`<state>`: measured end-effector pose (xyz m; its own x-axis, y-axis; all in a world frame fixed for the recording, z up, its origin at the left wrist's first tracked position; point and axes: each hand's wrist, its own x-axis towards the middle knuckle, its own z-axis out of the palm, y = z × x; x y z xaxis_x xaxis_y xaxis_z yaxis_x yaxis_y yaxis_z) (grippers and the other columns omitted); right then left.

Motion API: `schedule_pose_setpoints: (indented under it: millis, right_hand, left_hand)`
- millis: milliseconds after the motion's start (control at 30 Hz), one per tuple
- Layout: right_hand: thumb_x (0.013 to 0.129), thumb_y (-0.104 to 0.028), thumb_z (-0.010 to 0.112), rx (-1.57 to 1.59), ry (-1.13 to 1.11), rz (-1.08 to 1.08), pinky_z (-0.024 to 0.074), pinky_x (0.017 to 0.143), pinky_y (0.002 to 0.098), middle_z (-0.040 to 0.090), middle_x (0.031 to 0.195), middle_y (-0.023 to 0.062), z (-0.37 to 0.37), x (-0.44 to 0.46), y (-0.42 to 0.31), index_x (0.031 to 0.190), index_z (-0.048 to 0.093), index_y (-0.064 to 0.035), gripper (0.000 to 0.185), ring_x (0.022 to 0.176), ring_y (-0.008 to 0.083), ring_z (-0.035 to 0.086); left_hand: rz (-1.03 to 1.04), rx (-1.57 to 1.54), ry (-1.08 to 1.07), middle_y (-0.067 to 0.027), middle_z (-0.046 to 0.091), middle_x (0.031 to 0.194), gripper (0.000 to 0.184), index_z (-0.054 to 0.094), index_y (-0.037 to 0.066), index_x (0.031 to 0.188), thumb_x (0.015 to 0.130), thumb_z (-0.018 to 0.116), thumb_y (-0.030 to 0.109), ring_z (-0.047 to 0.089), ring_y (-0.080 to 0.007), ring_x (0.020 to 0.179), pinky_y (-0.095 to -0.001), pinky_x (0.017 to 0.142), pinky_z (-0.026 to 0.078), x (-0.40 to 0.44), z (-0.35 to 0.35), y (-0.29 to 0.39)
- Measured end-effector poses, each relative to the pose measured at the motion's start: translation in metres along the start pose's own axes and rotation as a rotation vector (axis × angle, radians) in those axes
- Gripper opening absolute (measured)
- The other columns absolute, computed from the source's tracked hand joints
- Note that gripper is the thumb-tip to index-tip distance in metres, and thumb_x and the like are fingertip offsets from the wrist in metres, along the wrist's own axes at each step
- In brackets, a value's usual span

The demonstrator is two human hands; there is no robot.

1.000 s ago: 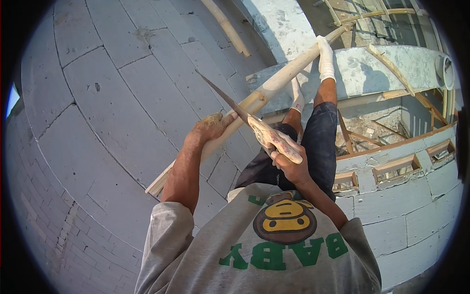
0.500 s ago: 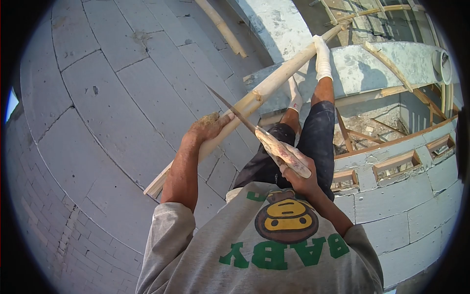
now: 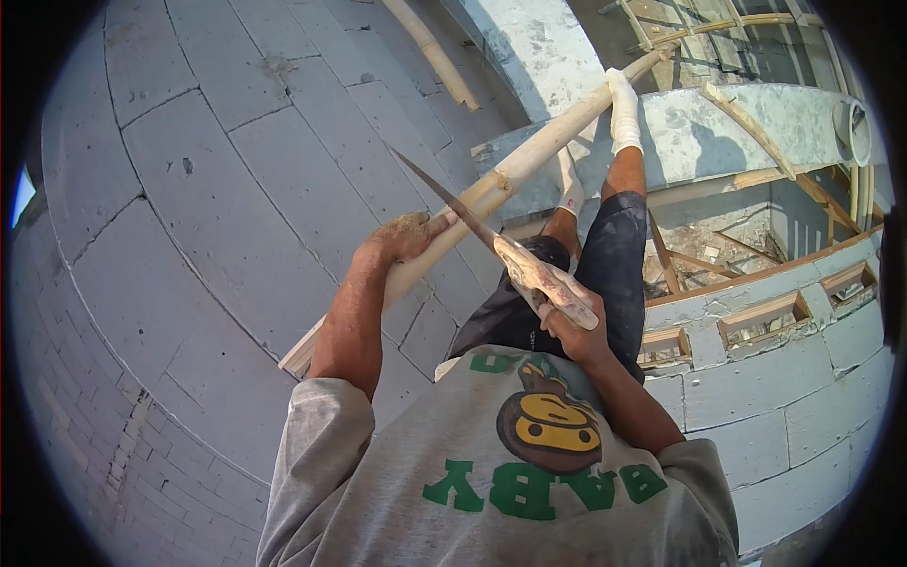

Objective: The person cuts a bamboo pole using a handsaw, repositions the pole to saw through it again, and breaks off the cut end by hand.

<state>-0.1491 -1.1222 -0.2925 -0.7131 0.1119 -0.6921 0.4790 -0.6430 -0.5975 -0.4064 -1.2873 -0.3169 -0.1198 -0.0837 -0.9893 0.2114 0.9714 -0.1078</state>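
Observation:
A long pale wooden pole (image 3: 553, 135) runs slantwise from lower left to upper right. My left hand (image 3: 408, 237) is closed round it, left of a knot, with fingertips beside the cut line. A hand saw (image 3: 436, 189) lies across the pole at that spot, its thin blade pointing up and left. Gripped in my right hand (image 3: 576, 326) is the saw's worn wooden handle (image 3: 543, 276). My foot in a white sock (image 3: 622, 109) presses on the pole farther up. How deep the blade sits in the wood I cannot tell.
Pale grey blocks (image 3: 217, 208) form the surface at left. Another pole (image 3: 435, 57) lies at the top. A concrete beam (image 3: 699, 123) crosses under my feet, with a wood strip (image 3: 751, 129) on it. Openings with timber framing (image 3: 765, 317) lie at right, a pipe end (image 3: 855, 132) beyond.
The saw and my right hand have slid a little forward, up and left across the pole. My left hand and the pole stay nearly where they were.

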Motion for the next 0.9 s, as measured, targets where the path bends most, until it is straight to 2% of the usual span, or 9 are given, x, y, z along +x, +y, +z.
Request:
schedule_pose_setpoints:
  millis: [167,267,333,400,533,667,700,800,900]
  right_hand:
    - [0.07,0.002,0.068,-0.462,-0.05,-0.343,0.0572,0.076,0.0393,0.067,0.104,0.0225,0.02,0.045,0.006,0.08,0.063,0.0026,0.011,0.09,0.0352,0.068]
    - [0.071,0.003,0.067,-0.554,-0.027,-0.515,0.0575,0.078,0.0396,0.067,0.106,0.0224,0.016,0.044,0.013,0.079,0.063,0.0019,0.009,0.095,0.0359,0.067]
    - [0.071,0.002,0.067,-0.801,0.031,-0.898,0.0573,0.079,0.0388,0.066,0.106,0.0228,0.015,0.049,0.025,0.079,0.063,0.001,0.009,0.095,0.0362,0.067]
    - [0.072,0.001,0.068,-0.792,-0.01,-0.924,0.0569,0.078,0.0388,0.066,0.106,0.0232,0.014,0.054,0.019,0.079,0.063,0.0005,0.009,0.093,0.0365,0.067]
    - [0.073,-0.002,0.068,-0.822,0.003,-1.027,0.0564,0.074,0.0384,0.065,0.103,0.0235,0.021,0.066,0.012,0.08,0.061,0.0011,0.01,0.086,0.0353,0.067]
    - [0.078,0.001,0.063,-0.644,-0.047,-0.7,0.0548,0.066,0.0333,0.065,0.1,0.0201,0.002,0.031,0.012,0.105,0.064,0.0041,0.027,0.082,0.0217,0.067]
    - [0.079,0.002,0.059,-0.185,-0.039,-0.055,0.0523,0.063,0.0273,0.065,0.099,0.0172,-0.002,0.008,-0.008,0.117,0.061,0.0046,0.038,0.07,0.0131,0.064]
    - [0.079,0.002,0.06,-0.08,-0.004,-0.027,0.0515,0.069,0.0275,0.066,0.103,0.0166,-0.018,-0.028,-0.005,0.119,0.061,0.0031,0.04,0.075,0.0133,0.063]
    - [0.078,0.001,0.063,-0.027,-0.03,0.116,0.0518,0.078,0.0318,0.065,0.107,0.0176,-0.018,-0.015,-0.011,0.111,0.065,0.0014,0.033,0.09,0.0195,0.065]
  left_hand:
    - [0.011,-0.015,0.053,-0.0185,0.069,0.099,0.081,0.064,0.004,0.114,0.088,0.034,0.075,0.067,-0.029,0.094,-0.0441,0.087,0.049,-0.01,-0.006,0.006]
    - [0.019,0.134,0.167,-0.0199,0.069,0.098,0.081,0.059,0.002,0.12,0.083,0.049,0.073,0.067,-0.0306,0.096,-0.0432,0.087,0.05,-0.018,0.009,0.007]
    - [0.027,0.29,0.28,-0.02,0.069,0.097,0.081,0.054,0.002,0.125,0.078,0.062,0.067,0.067,-0.0319,0.097,-0.0428,0.087,0.051,-0.028,0.019,0.009]
    - [0.014,0.447,0.367,-0.0195,0.069,0.096,0.085,0.048,0.002,0.13,0.072,0.074,0.058,0.067,-0.0331,0.098,-0.0426,0.087,0.051,-0.042,0.033,0.013]
    - [-0.026,0.484,0.436,-0.0154,0.07,0.095,0.075,0.048,0.004,0.127,0.068,0.078,0.038,0.067,-0.0316,0.098,-0.0423,0.087,0.052,-0.023,0.045,0.003]
    - [-0.009,0.459,0.356,-0.0143,0.07,0.095,0.062,0.053,0.005,0.119,0.067,0.075,0.031,0.068,-0.0301,0.096,-0.0416,0.086,0.052,-0.027,0.031,0.009]
    - [0.001,0.458,0.357,-0.0141,0.07,0.095,0.06,0.054,0.005,0.117,0.066,0.075,0.029,0.068,-0.0299,0.096,-0.0414,0.085,0.053,-0.027,0.03,0.009]
    - [-0.002,0.438,0.268,-0.0145,0.07,0.095,0.058,0.056,0.005,0.114,0.064,0.075,0.029,0.068,-0.0306,0.093,-0.0414,0.084,0.053,-0.026,0.023,0.011]
    - [-0.002,0.442,0.27,-0.0144,0.07,0.096,0.061,0.056,0.005,0.115,0.063,0.076,0.031,0.067,-0.0303,0.094,-0.0407,0.085,0.052,-0.025,0.022,0.011]
